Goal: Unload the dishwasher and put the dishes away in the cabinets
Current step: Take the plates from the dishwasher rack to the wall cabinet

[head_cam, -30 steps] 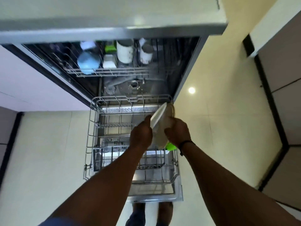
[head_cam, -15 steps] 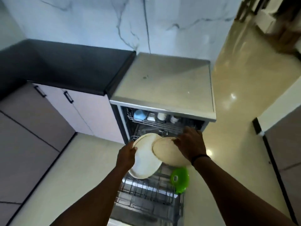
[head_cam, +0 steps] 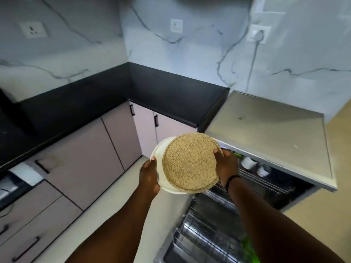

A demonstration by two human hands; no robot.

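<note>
Speckled plate [head_cam: 190, 161] atop white plate [head_cam: 158, 158], dishwasher [head_cam: 269, 130] right, cabinets [head_cam: 85, 149] left

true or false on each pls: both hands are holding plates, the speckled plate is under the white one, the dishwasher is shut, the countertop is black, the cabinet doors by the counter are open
1. Both hands hold plates: true. The left hand grips the white plate and the right hand grips the speckled plate.
2. The speckled plate is under the white one: false. It lies on top of the white plate.
3. The dishwasher is shut: false. The dishwasher is open, with its racks showing.
4. The countertop is black: true, see the countertop.
5. The cabinet doors are open: false. The cabinet doors are closed.
</note>
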